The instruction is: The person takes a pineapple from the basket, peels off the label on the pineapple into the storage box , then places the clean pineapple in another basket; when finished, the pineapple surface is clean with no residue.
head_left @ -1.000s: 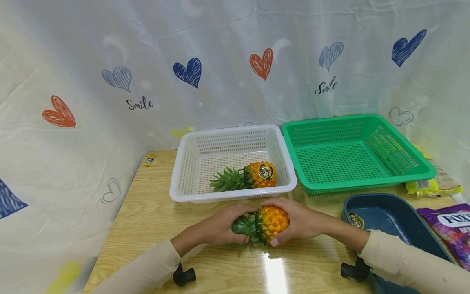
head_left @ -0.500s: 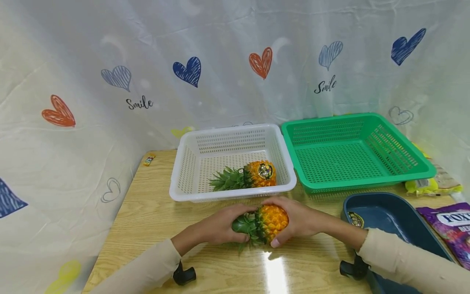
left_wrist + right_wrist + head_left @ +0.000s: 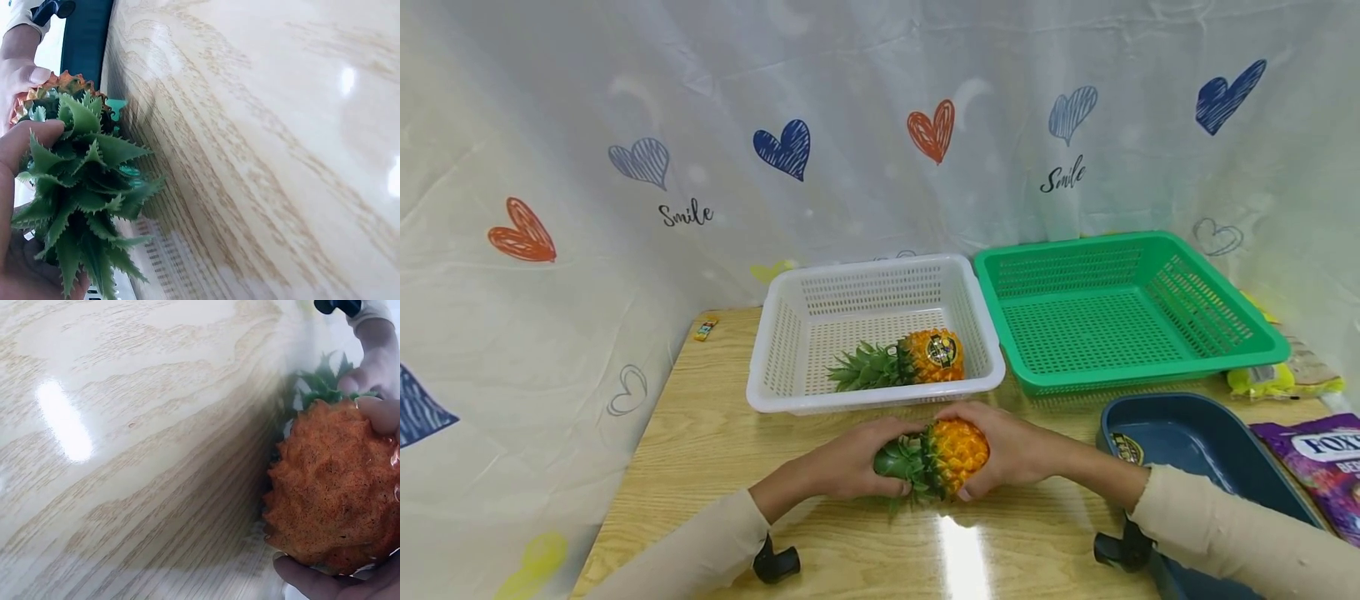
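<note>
Both hands hold one small orange pineapple (image 3: 958, 457) sideways, low over the wooden table (image 3: 715, 450), its leafy crown toward the left. My left hand (image 3: 863, 460) grips the crown, thumb and fingers around the green leaves (image 3: 87, 181). Around the fruit's body curl the fingers and thumb of my right hand (image 3: 1009, 448); its bumpy base (image 3: 337, 484) faces the right wrist camera. A second pineapple (image 3: 934, 354), with a round dark label, lies inside the white basket (image 3: 758, 367) just beyond the hands.
A green basket (image 3: 1157, 375) stands beside the white one. At the right, a dark blue tub (image 3: 1195, 433) lies partly under the right sleeve, near a purple bag (image 3: 1318, 467). Yellow packaging (image 3: 1262, 382) shows by the green basket; a small wrapper (image 3: 705, 329) lies at the left.
</note>
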`<state>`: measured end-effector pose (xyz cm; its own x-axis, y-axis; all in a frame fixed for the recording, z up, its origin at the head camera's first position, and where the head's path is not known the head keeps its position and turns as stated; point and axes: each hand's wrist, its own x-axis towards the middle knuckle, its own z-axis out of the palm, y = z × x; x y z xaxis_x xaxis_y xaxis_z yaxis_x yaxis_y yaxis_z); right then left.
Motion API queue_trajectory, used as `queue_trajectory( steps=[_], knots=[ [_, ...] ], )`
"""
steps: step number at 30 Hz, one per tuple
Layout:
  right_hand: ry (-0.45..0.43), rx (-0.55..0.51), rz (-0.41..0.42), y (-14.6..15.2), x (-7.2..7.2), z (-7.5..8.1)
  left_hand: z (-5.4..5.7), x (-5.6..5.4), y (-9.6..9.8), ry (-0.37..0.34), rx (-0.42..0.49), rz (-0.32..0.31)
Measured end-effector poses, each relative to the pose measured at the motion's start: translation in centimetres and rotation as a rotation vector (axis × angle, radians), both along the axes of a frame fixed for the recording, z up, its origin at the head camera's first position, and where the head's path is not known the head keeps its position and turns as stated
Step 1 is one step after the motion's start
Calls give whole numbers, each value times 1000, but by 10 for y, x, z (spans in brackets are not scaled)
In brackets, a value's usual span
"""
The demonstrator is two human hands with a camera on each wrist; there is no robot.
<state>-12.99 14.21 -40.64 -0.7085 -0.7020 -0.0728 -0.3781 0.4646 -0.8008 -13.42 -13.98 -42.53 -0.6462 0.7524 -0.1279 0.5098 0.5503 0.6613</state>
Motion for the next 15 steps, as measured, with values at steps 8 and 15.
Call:
queue_trajectory(
  steps=[8,15],
  knots=[
    [-4,19,-2,0,5,1,2,1,-4,35,-7,-61],
    [-1,52,4,8,6,9,8,2,-6,16,-20,-96]
  ],
)
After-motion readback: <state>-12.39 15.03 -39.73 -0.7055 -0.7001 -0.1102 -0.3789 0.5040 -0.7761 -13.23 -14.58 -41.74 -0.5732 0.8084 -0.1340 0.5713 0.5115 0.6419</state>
